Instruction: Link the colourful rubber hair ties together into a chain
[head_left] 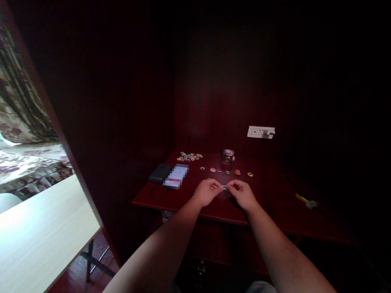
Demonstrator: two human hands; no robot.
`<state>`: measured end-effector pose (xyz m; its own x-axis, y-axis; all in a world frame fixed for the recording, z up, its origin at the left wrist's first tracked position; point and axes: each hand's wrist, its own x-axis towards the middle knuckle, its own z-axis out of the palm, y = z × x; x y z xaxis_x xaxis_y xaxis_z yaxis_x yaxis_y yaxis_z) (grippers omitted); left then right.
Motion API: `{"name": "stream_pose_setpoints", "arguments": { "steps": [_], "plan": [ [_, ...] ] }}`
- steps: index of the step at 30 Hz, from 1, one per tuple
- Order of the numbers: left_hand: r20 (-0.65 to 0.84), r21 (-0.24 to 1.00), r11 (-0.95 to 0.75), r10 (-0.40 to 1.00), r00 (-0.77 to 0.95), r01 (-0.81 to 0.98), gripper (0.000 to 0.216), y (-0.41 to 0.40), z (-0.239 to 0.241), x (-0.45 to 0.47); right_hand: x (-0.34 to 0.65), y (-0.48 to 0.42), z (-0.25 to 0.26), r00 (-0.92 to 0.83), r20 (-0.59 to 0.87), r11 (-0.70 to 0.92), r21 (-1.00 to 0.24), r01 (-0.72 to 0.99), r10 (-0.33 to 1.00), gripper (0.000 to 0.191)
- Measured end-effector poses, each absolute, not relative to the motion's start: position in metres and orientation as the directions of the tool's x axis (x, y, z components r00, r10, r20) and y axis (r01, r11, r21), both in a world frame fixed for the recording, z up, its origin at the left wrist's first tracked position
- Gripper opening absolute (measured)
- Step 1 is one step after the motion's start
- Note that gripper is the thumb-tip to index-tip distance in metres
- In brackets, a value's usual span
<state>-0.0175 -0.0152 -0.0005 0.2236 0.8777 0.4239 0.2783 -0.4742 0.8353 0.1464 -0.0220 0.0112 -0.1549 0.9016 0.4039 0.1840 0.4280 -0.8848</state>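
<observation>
Between my two hands, just above the dark red desk (192, 205), is a small green hair tie (224, 187). My left hand (207, 191) pinches its left side with thumb and forefinger. From the right, the fingertips of my right hand (242, 194) close on the other side. Beyond the hands lies a spaced row of small coloured bands, among them a pink one (213, 170), a green one (228, 173), an orange-red one (237, 172) and a yellow one (250, 175). A loose pile of several bands (190, 157) lies at the back left.
A clear jar (228, 157) stands behind the row. At the left are a phone (177, 176) with a blurred screen and a black box (160, 173) with a cable. A yellow cable piece (302, 198) lies right. A wall socket (260, 132) holds a plug.
</observation>
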Motion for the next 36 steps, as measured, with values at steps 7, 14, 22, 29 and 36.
{"name": "stream_pose_setpoints", "arguments": {
  "steps": [7,14,22,29,36],
  "plan": [
    [0.409,0.861,-0.457,0.883,0.231,0.223,0.017,-0.0175,0.0021,-0.0168,0.1472,-0.0207,0.0093,-0.162,0.394,0.421,-0.883,0.206,0.905,0.025],
    [0.408,0.858,-0.456,0.885,0.224,0.236,0.018,-0.0163,0.0012,-0.0169,0.1467,-0.0194,0.0077,-0.162,0.39,0.414,-0.898,0.148,0.906,0.024],
    [0.394,0.879,-0.439,0.889,0.233,0.188,0.02,-0.018,0.0021,-0.0168,0.1477,-0.0188,0.0067,-0.169,0.406,0.435,-0.879,0.196,0.898,0.019],
    [0.393,0.887,-0.436,0.886,0.246,0.153,0.017,-0.0169,0.0012,-0.0165,0.1477,-0.0167,0.0044,-0.181,0.419,0.448,-0.877,0.172,0.89,0.013],
    [0.407,0.874,-0.45,0.884,0.23,0.184,0.017,-0.0167,0.0012,-0.0164,0.1469,-0.0158,0.0041,-0.196,0.426,0.453,-0.883,0.125,0.883,0.005]
  ]
}}
